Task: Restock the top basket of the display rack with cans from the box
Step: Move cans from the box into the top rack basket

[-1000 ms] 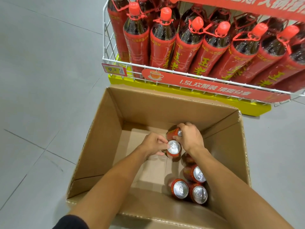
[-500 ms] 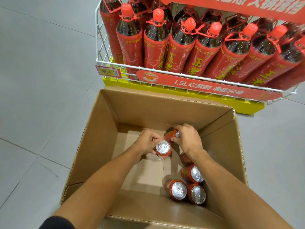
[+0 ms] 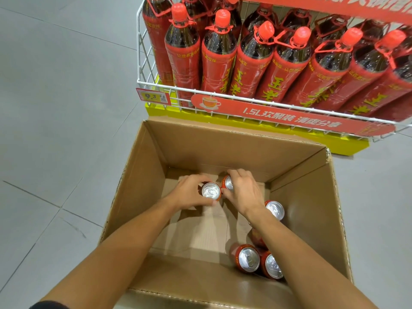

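Both my hands reach down into an open cardboard box (image 3: 142, 175) on the floor. My left hand (image 3: 189, 194) grips a red can (image 3: 211, 191) with a silver top, held upright. My right hand (image 3: 244, 192) grips a second red can (image 3: 227, 182), tilted and mostly hidden under the fingers. The two cans sit side by side, close to touching. Several more red cans stay on the box floor at the right: one (image 3: 275, 210) by my right wrist and two (image 3: 248, 258) (image 3: 273, 266) near the front.
A white wire basket (image 3: 142, 63) of the display rack stands behind the box, full of tall red bottles (image 3: 219, 52). A price tag (image 3: 153, 97) and a red banner (image 3: 289, 118) hang on its front rail. Grey tiled floor (image 3: 55, 108) lies to the left.
My left hand has drawn its can a little to the left, away from the other cans. My right hand stays on the tilted can. The camera has shifted slightly.
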`<action>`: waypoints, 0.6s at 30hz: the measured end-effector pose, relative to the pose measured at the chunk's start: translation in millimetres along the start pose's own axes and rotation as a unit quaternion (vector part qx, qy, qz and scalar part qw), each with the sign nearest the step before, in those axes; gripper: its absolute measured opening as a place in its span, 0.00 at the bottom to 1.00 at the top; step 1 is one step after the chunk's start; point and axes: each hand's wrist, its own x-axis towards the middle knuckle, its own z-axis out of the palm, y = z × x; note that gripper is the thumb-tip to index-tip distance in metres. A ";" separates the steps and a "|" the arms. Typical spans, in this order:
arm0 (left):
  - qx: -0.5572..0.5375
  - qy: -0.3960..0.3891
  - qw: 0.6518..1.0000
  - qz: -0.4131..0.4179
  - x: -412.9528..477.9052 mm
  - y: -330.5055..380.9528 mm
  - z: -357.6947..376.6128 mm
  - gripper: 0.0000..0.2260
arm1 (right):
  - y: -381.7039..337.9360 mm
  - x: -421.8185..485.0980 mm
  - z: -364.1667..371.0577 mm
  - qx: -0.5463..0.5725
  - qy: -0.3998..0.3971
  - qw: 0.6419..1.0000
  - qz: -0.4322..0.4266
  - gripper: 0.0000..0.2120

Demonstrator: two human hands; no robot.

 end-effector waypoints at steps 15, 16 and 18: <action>0.090 0.025 0.996 0.002 10.9 -14.0 -1.0 0.36 | 35.8 -15.9 -8.6 0.113 -0.069 0.991 0.021 0.39; 0.083 0.025 0.996 -0.001 10.0 -15.0 4.0 0.36 | 37.0 -18.3 -5.9 0.127 -0.064 0.990 0.023 0.40; 0.070 0.035 0.997 -0.005 7.9 -14.4 9.5 0.31 | 38.4 -21.5 -2.3 0.146 -0.048 0.988 0.023 0.38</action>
